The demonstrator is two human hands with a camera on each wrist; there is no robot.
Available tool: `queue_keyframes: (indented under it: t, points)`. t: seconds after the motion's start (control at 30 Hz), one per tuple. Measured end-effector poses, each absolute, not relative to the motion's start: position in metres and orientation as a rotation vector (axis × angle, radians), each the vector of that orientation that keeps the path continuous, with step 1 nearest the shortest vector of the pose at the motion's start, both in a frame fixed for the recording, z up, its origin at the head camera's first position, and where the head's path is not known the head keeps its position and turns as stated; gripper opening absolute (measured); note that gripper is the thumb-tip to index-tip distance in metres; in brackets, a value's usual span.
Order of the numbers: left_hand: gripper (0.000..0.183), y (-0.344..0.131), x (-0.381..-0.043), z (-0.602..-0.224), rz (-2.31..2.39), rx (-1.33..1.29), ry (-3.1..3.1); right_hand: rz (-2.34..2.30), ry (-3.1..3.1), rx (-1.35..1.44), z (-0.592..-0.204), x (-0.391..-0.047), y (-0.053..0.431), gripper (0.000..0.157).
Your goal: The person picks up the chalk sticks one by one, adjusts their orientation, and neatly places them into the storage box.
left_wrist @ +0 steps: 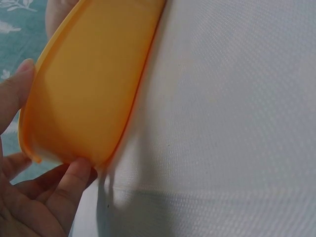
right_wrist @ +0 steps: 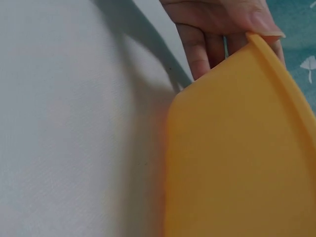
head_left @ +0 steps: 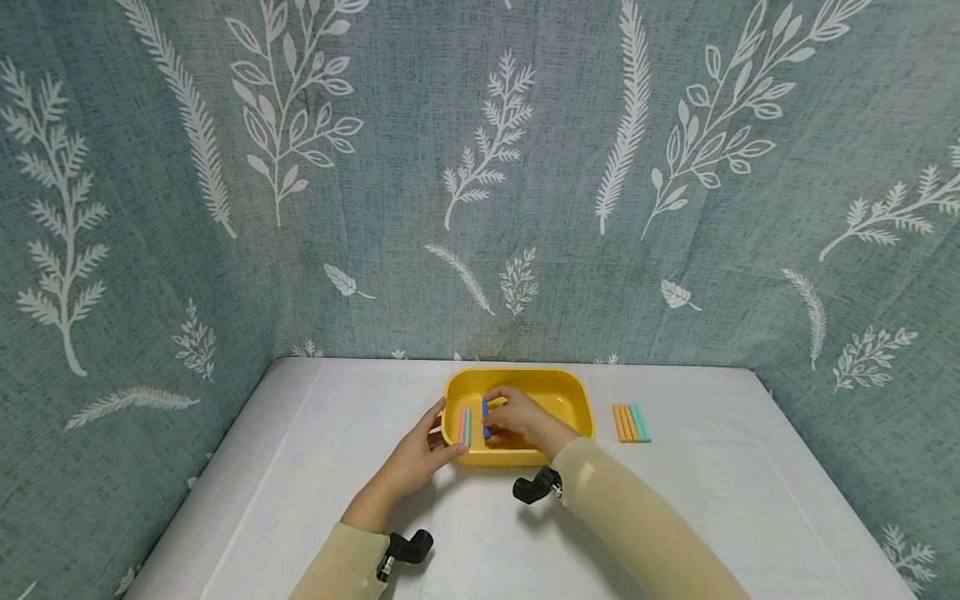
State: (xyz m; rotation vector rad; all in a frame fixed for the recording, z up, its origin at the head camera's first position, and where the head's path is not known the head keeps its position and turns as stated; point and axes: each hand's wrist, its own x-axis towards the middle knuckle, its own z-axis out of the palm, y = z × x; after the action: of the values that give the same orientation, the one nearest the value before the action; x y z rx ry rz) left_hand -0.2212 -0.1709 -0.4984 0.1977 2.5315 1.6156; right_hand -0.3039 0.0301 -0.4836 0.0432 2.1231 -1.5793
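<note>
A yellow tray (head_left: pixel 517 457) stands near the back of the white table. My left hand (head_left: pixel 420 454) holds its left end, thumb over the rim and fingers against the outer wall, as the left wrist view also shows. Inside the tray, my right hand (head_left: pixel 517 414) pinches a blue chalk-like stick (head_left: pixel 486 420), which points front to back. Left of it in the tray lie a pink stick (head_left: pixel 462 425) and a green stick (head_left: pixel 468 427), side by side. In the right wrist view the tray wall (right_wrist: pixel 232 148) hides the right fingers.
Right of the tray, several orange sticks (head_left: pixel 625 423) lie on the table (head_left: pixel 720 500) beside teal sticks (head_left: pixel 640 423). A patterned blue-green cloth (head_left: pixel 420 167) rises behind the table and along both sides.
</note>
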Motion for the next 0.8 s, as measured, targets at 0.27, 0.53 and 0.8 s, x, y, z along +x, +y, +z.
queue_keyframes:
  t: [0.27,0.53,0.8]
  points:
    - [0.091,-0.17,-0.2209,-0.4976,1.619,0.196,2.536,-1.543,2.156,0.05,-0.4868,-0.3028,0.028,0.038]
    - [0.091,-0.1697,-0.2209,-0.4983,1.629,0.21,2.537,-1.533,2.166,0.052,-0.4877,-0.3022,0.0274,0.036]
    - [0.091,-0.1696,-0.2208,-0.4993,1.645,0.23,2.52,-1.537,2.153,0.07,-0.4868,-0.3017,0.0277,0.036]
